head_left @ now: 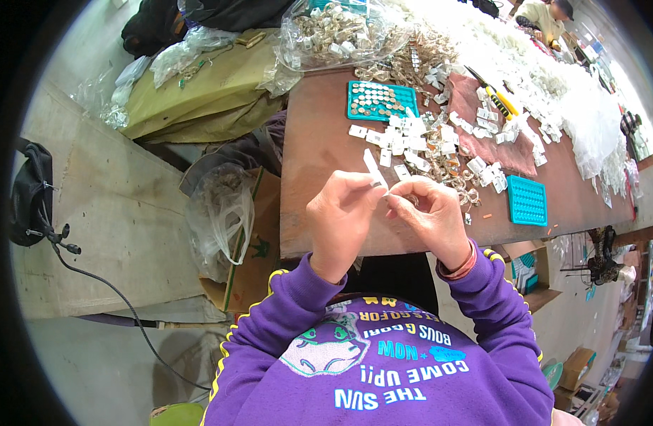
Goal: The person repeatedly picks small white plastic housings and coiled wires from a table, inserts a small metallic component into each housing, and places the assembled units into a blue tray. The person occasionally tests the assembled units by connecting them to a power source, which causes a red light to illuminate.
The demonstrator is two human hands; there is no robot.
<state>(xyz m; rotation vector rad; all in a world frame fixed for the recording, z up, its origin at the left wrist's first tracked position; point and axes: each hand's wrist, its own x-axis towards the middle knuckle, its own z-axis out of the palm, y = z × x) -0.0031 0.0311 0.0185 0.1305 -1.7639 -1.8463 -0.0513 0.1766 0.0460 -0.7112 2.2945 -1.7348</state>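
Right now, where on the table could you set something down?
The table is bare left of the far tray, down to the left hand, and right of the near tray, short of the plastic bag. Crowded: beyond the right hand, with white tags.

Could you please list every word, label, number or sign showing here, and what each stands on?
Purple sweatshirt: large white, yellow and blue lettering, upside down here; I'm not copying the words.
Carton: a green mark, no readable words.
White pieces on the table: too small to tell.
White strip in the left hand: no lettering visible.
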